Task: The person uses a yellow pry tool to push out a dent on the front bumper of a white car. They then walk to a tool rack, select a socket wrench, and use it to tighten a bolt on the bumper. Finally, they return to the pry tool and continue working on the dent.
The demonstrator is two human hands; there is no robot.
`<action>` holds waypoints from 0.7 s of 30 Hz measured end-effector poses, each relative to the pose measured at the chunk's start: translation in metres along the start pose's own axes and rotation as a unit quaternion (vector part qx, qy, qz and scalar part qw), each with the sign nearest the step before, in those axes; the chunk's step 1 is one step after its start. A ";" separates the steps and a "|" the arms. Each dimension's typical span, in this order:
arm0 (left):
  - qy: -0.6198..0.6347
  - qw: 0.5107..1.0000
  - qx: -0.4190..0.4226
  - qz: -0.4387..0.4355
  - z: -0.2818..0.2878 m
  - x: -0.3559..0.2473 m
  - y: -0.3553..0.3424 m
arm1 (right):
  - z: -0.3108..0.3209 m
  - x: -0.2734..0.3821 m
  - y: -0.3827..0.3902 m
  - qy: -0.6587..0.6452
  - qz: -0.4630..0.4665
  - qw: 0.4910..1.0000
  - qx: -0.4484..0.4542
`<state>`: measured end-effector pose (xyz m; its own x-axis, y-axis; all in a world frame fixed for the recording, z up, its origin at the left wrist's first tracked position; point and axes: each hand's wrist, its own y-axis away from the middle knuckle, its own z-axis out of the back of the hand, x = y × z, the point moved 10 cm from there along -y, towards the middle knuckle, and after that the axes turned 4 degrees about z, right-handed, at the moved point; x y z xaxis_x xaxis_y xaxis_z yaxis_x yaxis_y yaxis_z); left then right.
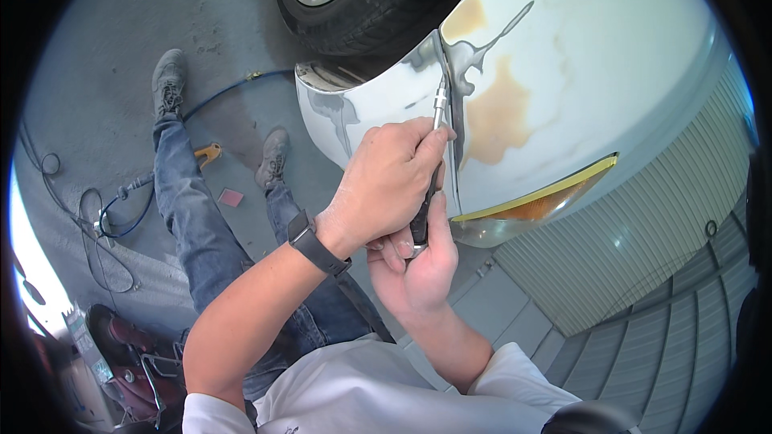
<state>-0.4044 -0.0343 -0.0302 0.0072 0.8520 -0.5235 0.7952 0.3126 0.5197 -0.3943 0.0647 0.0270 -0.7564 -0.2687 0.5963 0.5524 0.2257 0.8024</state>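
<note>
A hand tool like a screwdriver (438, 103), with a silver shaft and black handle, points away from me along the seam between two white car panels. Its tip lies by the seam near the wheel arch. My left hand (382, 181), with a dark watch on its wrist, is closed round the shaft and upper handle. Below it, my right hand (422, 273) is closed round the handle's lower end. Beside the tool, the fender (555, 72) carries tan filler and grey sanded patches. The bumper (374, 108) has grey patches too. The exact kind of tip is unclear.
A tyre (378, 20) stands above the bumper. Yellow tape (555, 186) edges the headlight (523, 213). A blue hose (217, 96), an orange clamp-like thing (209, 154) and a small pink pad (231, 197) lie on the grey floor. A ribbed shutter (635, 217) stands at right.
</note>
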 end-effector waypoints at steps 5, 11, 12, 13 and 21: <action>-0.030 0.999 0.001 -0.029 0.002 -0.005 -0.005 | -0.006 0.000 -0.003 -0.007 0.005 1.000 0.004; -0.121 0.987 0.012 -0.102 0.004 -0.021 -0.006 | -0.015 -0.004 -0.003 0.014 0.008 1.000 -0.003; -0.130 0.986 0.016 -0.102 0.004 -0.021 -0.006 | -0.017 -0.005 -0.003 0.013 0.013 1.000 -0.004; -0.146 0.982 0.021 -0.114 0.004 -0.023 -0.007 | -0.020 -0.006 -0.003 0.010 0.018 1.000 0.004; -0.176 0.970 -0.003 -0.168 0.004 -0.033 -0.012 | -0.021 -0.002 -0.008 0.035 0.031 0.999 -0.007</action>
<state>-0.4114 -0.0678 -0.0220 -0.0442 0.5066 -0.8611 0.7854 0.5503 0.2834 -0.3895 0.0435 0.0198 -0.6945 -0.3201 0.6443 0.6028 0.2300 0.7640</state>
